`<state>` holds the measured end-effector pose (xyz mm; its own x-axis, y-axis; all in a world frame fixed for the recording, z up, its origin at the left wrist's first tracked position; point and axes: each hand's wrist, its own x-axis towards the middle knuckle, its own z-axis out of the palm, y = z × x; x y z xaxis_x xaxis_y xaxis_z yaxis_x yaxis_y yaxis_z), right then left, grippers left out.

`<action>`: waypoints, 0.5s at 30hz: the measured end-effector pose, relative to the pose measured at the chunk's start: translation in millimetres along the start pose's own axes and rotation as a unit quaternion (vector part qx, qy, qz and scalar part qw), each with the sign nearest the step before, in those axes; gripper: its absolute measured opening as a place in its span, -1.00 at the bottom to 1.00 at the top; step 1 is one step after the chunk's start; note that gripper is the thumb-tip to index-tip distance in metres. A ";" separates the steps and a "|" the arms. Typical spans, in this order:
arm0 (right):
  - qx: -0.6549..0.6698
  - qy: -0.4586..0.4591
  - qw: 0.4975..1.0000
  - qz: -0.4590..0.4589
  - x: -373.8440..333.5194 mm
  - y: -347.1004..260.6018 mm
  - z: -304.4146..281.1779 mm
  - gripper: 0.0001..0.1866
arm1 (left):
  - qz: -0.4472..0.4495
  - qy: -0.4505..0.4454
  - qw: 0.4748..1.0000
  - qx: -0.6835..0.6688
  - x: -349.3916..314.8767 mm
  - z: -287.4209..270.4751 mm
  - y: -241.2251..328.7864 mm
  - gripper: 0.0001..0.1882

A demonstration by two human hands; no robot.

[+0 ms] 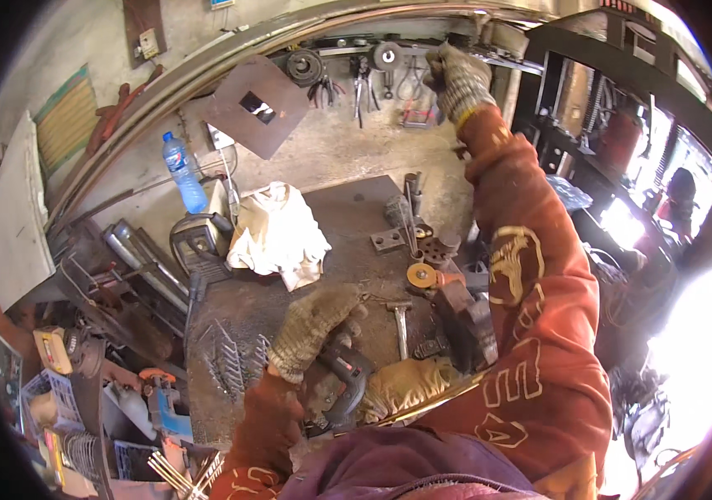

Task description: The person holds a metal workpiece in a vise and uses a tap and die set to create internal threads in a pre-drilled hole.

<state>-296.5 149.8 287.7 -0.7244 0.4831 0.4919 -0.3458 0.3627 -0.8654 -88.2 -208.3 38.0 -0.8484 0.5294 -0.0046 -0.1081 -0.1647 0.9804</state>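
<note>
My left hand (314, 327), in a grey knit glove, is over the workbench (356, 208) with its fingers curled. A thin dark metal piece (385, 299) sticks out past its fingertips; whether the hand grips it is unclear. Just below that hand lies a dark power tool (346, 375). My right hand (460, 82), gloved alike, reaches far up to the tool rack (335, 52) on the wall. Its fingers are bent in at the rail, and what they hold, if anything, is hidden. Pliers (362, 87) hang left of it. A hammer (401, 329) lies on the bench between my arms.
A white cloth (279, 233) and a blue-tinted plastic bottle (183, 173) stand toward the back left. Drill bits (231, 358) stand upright at the bench's left. An orange-yellow disc (422, 276) and a tan glove (406, 388) lie nearer the right. A dark metal frame (539, 125) rises at right.
</note>
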 end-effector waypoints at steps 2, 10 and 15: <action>-0.248 -0.022 0.963 -0.106 26.8 -7.1 40.5 -0.82 | 0.004 0.053 0.999 0.003 -9.0 -6.6 -9.2 -0.51; 0.475 -0.163 0.862 0.074 132.6 -2.1 174.6 -0.64 | 0.010 0.354 0.933 -0.067 -59.9 -12.4 -52.8 -0.57; 0.458 -0.197 0.864 0.072 137.0 6.9 168.4 -0.65 | 0.030 0.411 0.907 -0.082 -86.8 -8.4 -48.6 -0.60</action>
<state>-498.6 84.3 333.0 -0.8831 0.0968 0.4591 -0.4322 -0.5485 -0.7157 -13.7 -253.3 -10.9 -0.9478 -0.2738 -0.1632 -0.0666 -0.3306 0.9414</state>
